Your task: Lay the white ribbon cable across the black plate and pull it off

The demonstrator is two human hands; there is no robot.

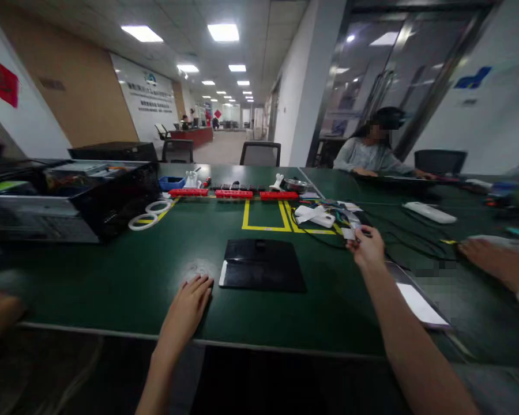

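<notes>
My left hand rests on the green table with its fingers lying flat, holding nothing. Just right of it lies a flat black panel with a light strip at its left edge. Farther right, my right hand is closed in a pinch on a small white piece, whose exact kind I cannot make out. Close beyond those fingers sits a pile of cables beside a white device with a white paper-like strip across it.
An opened computer case stands at left, with white rings beside it. Red racks line the back above yellow tape outlines. A tablet-like device lies right. A co-worker's hand and a seated person are at right.
</notes>
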